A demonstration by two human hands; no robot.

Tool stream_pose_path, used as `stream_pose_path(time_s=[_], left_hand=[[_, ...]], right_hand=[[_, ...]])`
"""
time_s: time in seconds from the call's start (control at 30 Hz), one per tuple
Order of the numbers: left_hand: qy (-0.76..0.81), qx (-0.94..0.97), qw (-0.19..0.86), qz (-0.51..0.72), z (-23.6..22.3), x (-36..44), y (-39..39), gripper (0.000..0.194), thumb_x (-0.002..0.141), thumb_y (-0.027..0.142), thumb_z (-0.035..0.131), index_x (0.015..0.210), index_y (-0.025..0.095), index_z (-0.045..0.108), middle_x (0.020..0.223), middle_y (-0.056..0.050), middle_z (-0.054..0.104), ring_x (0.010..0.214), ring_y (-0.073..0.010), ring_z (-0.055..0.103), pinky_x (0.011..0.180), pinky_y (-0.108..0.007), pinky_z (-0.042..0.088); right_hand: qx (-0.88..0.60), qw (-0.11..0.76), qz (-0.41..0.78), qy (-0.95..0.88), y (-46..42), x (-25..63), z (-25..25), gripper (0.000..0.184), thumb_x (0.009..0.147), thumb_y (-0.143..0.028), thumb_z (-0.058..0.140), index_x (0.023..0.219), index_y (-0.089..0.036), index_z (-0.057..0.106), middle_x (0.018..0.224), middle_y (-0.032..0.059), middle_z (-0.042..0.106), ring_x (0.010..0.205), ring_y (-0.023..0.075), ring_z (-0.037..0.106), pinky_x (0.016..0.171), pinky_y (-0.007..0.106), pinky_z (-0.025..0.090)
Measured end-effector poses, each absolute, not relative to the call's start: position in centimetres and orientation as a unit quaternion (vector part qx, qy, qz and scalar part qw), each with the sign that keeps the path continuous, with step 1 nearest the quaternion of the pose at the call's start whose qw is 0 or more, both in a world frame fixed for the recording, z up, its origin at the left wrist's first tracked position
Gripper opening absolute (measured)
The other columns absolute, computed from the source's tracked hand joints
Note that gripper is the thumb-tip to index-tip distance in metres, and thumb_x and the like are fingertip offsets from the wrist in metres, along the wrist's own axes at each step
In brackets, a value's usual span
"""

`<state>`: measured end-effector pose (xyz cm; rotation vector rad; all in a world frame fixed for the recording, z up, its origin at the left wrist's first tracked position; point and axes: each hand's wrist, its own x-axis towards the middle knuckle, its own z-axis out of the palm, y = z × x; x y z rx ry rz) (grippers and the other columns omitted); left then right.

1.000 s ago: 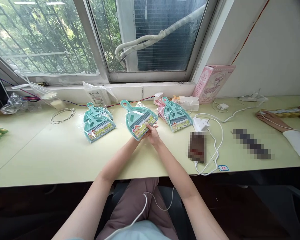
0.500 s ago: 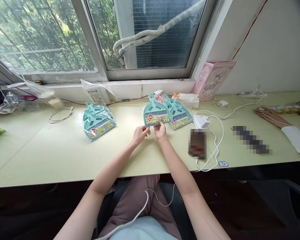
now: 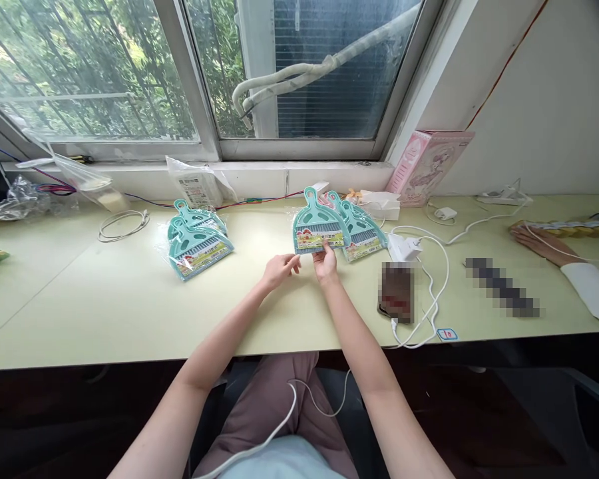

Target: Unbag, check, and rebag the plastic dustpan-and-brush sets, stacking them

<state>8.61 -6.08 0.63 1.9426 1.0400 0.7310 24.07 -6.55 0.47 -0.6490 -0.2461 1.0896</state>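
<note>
My right hand [image 3: 325,264] is closed on the lower edge of a dustpan-and-brush set [image 3: 319,223], turquoise and wrapped in clear plastic with a colourful label. The thumb lies over the label and the fingers are underneath. Near the lower left corner of that set, my left hand [image 3: 280,271] has its fingers loosely curled and slightly apart, with nothing seen in them. Partly behind the held set lie similar wrapped dustpan sets [image 3: 367,229], overlapping each other. Two more dustpan sets [image 3: 202,246] overlap on the table to the left.
A phone [image 3: 396,293], a white charger [image 3: 404,247] and looping cables are close to my right arm. A pink box [image 3: 426,166] stands against the wall. At far right, another person's hand [image 3: 542,243] rests beside a yellow braided item. A coiled cable [image 3: 123,226] lies left.
The held dustpan set has shifted slightly right with my right hand. My left hand's fingers have come away from its lower left corner. The whole view has shifted a little.
</note>
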Motion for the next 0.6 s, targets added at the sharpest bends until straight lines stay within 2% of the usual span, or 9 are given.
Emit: stream_pose_path(time_s=[0.1, 0.17, 0.27, 0.37, 0.47, 0.6], left_hand=[[0.409, 0.658, 0.501, 0.386, -0.2, 8.1, -4.3, 0.052, 0.088, 0.063, 0.042, 0.114, 0.021, 0.060, 0.099, -0.007, 0.071, 0.073, -0.0171, 0.066, 0.066, -0.027, 0.050], [0.383, 0.584, 0.567, 0.436, -0.6, 7.9, -3.4, 0.060, 0.086, 0.065, 0.045, 0.126, 0.021, 0.052, 0.116, -0.011, 0.067, 0.092, -0.0199, 0.066, 0.071, -0.029, 0.053], [0.351, 0.537, 0.607, 0.468, -0.7, 7.8, -3.2, 0.060, 0.080, 0.059, 0.062, 0.126, 0.022, 0.051, 0.125, -0.010, 0.063, 0.106, -0.0224, 0.064, 0.082, -0.033, 0.054], [0.330, 0.537, 0.609, 0.481, -0.7, 7.7, -3.7, 0.061, 0.072, 0.049, 0.076, 0.120, 0.019, 0.056, 0.119, -0.010, 0.066, 0.106, -0.0240, 0.064, 0.086, -0.035, 0.053], [0.335, 0.526, 0.623, 0.474, -0.8, 7.6, -4.1, 0.063, 0.068, 0.048, 0.080, 0.117, 0.016, 0.058, 0.113, -0.011, 0.068, 0.101, -0.0252, 0.066, 0.081, -0.034, 0.054], [0.341, 0.522, 0.634, 0.457, -0.8, 7.4, -4.1, 0.069, 0.065, 0.046, 0.083, 0.121, 0.018, 0.055, 0.116, -0.011, 0.068, 0.097, -0.0253, 0.067, 0.072, -0.032, 0.055]], right_hand=[[-0.307, 0.789, 0.524, -0.095, -6.6, 23.8, 0.5, 0.024, 0.091, -0.019, 0.057, 0.114, -0.020, 0.062, 0.099, 0.0017, 0.075, 0.086, 0.0105, 0.072, 0.079, 0.023, 0.060], [-0.312, 0.774, 0.541, -0.104, -6.7, 23.3, 0.4, 0.025, 0.090, -0.018, 0.059, 0.115, -0.020, 0.062, 0.099, 0.0013, 0.075, 0.085, 0.0103, 0.072, 0.078, 0.022, 0.060], [-0.321, 0.744, 0.570, -0.141, -6.9, 22.1, 0.2, 0.027, 0.087, -0.019, 0.062, 0.114, -0.020, 0.062, 0.098, 0.0009, 0.076, 0.084, 0.0120, 0.072, 0.077, 0.024, 0.060], [-0.326, 0.726, 0.585, -0.156, -7.0, 21.0, 0.0, 0.027, 0.086, -0.018, 0.063, 0.113, -0.019, 0.062, 0.096, 0.0011, 0.076, 0.084, 0.0137, 0.073, 0.075, 0.026, 0.061], [-0.328, 0.727, 0.583, -0.154, -7.0, 20.7, -0.3, 0.028, 0.086, -0.016, 0.063, 0.114, -0.019, 0.062, 0.095, 0.0009, 0.076, 0.083, 0.0139, 0.073, 0.075, 0.026, 0.061], [-0.336, 0.716, 0.591, -0.159, -6.7, 21.3, -0.4, 0.026, 0.086, -0.017, 0.064, 0.112, -0.019, 0.062, 0.095, 0.0011, 0.076, 0.082, 0.0148, 0.073, 0.074, 0.028, 0.062]])
